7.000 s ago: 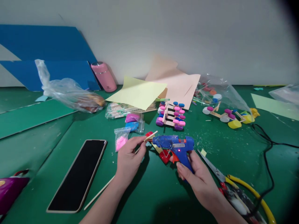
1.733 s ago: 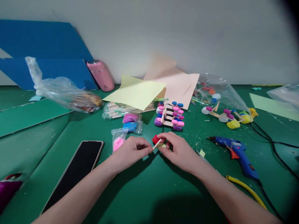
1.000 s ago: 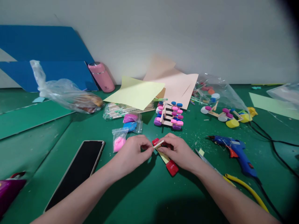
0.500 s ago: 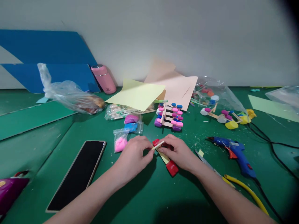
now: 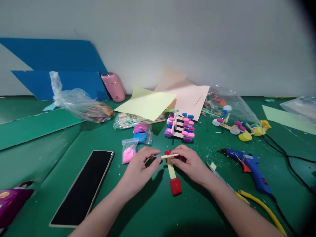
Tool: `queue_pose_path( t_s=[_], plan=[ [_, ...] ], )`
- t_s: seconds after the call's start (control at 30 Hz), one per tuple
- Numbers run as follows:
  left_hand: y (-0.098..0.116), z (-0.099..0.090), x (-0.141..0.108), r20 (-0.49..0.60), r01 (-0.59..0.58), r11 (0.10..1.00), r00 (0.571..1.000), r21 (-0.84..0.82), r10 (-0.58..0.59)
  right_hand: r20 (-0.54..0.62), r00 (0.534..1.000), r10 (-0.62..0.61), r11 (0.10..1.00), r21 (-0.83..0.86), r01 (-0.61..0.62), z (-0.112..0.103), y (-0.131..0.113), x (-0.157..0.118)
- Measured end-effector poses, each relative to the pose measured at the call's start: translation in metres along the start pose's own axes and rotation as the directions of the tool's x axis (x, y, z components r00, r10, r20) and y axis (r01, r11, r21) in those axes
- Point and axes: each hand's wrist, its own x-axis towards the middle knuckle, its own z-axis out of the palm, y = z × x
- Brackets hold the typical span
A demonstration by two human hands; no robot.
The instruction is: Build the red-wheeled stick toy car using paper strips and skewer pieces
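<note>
My right hand (image 5: 189,163) pinches a small pale wooden stick (image 5: 170,156), which lies nearly level between the two hands. My left hand (image 5: 143,166) is just left of the stick's tip, its thumb and fingertips apart with nothing seen between them. Beneath the stick, a pale yellow strip (image 5: 171,169) runs between two red blocks. The near red block (image 5: 175,186) shows fully; the far one is partly hidden by the right fingers. Behind the hands stands a small wooden frame (image 5: 179,129) with pink, blue and purple pieces.
A phone (image 5: 82,189) lies at the left. Small bags of pink (image 5: 129,154) and blue clay sit beyond my left hand. At the right are a blue glue gun (image 5: 251,168), scissors (image 5: 221,176) and a black cable. Paper sheets (image 5: 148,100) lie at the back.
My left fingers have parted from the stick. The stick has turned closer to level in my right hand, and the red-ended strip now points more nearly toward me.
</note>
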Motion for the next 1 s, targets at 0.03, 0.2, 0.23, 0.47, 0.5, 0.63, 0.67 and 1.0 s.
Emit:
queue_pose_path(
  t_s=[0.03,0.2,0.23,0.47,0.5,0.63,0.67,1.0],
  plan=[
    [0.000,0.001,0.002,0.008,0.004,1.000,1.000,-0.024,-0.004,-0.001,1.000,-0.004,1.000,0.001,0.004,0.000,0.000,0.000],
    [-0.003,0.005,0.011,0.086,0.016,0.990,0.996,-0.138,-0.004,-0.001,1.000,-0.018,1.000,0.002,0.018,0.000,-0.003,0.000],
    [-0.004,0.005,0.012,0.096,0.008,0.988,0.995,-0.157,0.007,-0.003,1.000,-0.015,1.000,0.001,0.015,0.000,-0.003,0.000],
    [-0.008,0.007,0.013,0.066,-0.199,0.976,0.976,-0.092,0.206,-0.002,1.000,-0.015,1.000,0.000,0.015,0.002,-0.002,-0.001],
    [-0.009,0.008,0.013,0.046,-0.246,0.969,0.968,-0.028,0.247,-0.002,1.000,-0.016,1.000,0.002,0.016,0.003,-0.001,-0.001],
    [-0.013,0.008,0.012,0.005,-0.406,0.863,0.906,0.300,0.424,-0.020,1.000,-0.013,1.000,0.007,0.013,0.005,0.000,-0.001],
    [-0.013,0.008,0.011,0.007,-0.434,0.822,0.885,0.367,0.465,-0.025,1.000,-0.013,1.000,0.008,0.013,0.005,0.000,-0.002],
    [-0.023,0.005,-0.007,0.120,-0.511,0.528,0.786,0.678,0.607,-0.058,0.998,-0.007,1.000,0.028,0.009,0.008,0.000,-0.003]
  ],
)
